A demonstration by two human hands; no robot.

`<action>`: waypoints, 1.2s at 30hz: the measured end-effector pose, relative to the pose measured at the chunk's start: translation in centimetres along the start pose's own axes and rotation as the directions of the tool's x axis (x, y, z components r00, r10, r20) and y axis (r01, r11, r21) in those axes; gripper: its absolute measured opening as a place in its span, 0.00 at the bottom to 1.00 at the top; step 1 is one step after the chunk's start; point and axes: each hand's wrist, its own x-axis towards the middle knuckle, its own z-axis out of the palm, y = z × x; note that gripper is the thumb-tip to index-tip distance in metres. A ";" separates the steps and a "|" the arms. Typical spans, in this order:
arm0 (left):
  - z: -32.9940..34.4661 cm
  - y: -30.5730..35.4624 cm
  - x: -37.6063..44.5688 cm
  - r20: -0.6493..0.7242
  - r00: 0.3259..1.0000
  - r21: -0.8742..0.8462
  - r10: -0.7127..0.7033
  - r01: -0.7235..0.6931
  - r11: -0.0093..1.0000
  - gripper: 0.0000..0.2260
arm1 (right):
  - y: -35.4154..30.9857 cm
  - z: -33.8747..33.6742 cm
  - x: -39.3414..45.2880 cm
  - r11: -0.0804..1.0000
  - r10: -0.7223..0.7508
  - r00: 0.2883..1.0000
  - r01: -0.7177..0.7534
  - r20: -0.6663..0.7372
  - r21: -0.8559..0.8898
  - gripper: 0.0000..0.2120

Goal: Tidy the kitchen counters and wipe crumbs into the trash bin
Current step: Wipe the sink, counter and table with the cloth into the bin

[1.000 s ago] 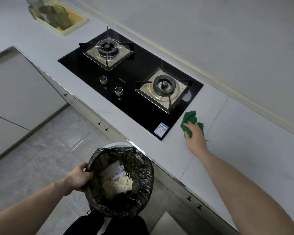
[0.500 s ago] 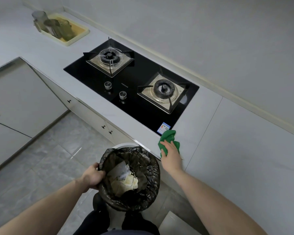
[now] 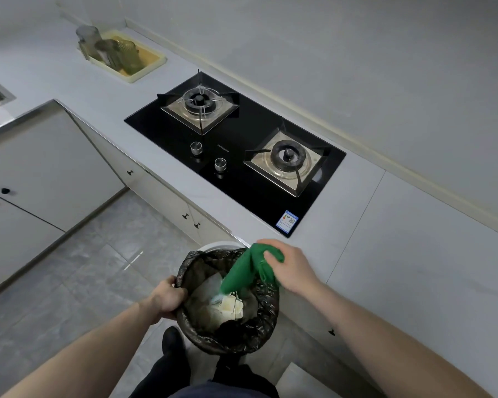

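A home kitchen: two-burner gas hob set in a grey worktop, cabinets at nine o'clock.

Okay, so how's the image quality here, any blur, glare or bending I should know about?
Head view: lighting is dim and even, with soft reflections on the black hob; the green cloth and right hand are slightly motion-blurred over the bin; the wide lens makes the counter edge and wall lines slant and splay.
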 end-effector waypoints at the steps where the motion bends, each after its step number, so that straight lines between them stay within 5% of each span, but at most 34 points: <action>1: -0.3 -0.1 0.0 -0.004 1.000 -0.016 -0.007 0.007 1.000 0.09 | 0.2 -0.9 0.5 1.000 0.003 0.998 -0.002 -0.067 0.026 0.15; 7: -2.0 -0.2 0.7 -0.059 0.998 -0.039 -0.028 0.025 0.999 0.10 | 2.1 -3.2 3.7 0.999 0.007 0.948 -0.021 -0.320 -0.039 0.18; 14: -2.1 0.4 1.5 -0.085 0.996 -0.003 -0.013 0.013 1.000 0.12 | 3.7 3.5 5.0 0.925 0.075 0.997 -0.081 -0.030 -0.371 0.22; 17: -2.3 0.5 1.7 -0.081 0.996 -0.003 -0.020 0.020 1.000 0.12 | 2.7 6.1 4.7 0.930 0.070 0.996 -0.085 -0.055 -0.358 0.22; 24: -2.1 0.4 1.0 -0.055 0.998 -0.021 -0.019 0.018 1.000 0.11 | 0.0 8.1 2.3 0.989 0.044 0.978 -0.014 0.203 -0.145 0.18; 31: -2.4 0.1 0.7 -0.026 0.999 -0.024 -0.023 0.023 0.999 0.12 | 1.1 2.1 -0.2 0.997 0.057 0.988 -0.049 -0.142 0.064 0.17; 36: -1.7 -0.3 1.6 -0.068 0.998 0.007 0.003 -0.002 1.000 0.13 | 5.4 -4.5 -3.1 0.994 0.102 0.858 -0.069 -0.504 0.084 0.17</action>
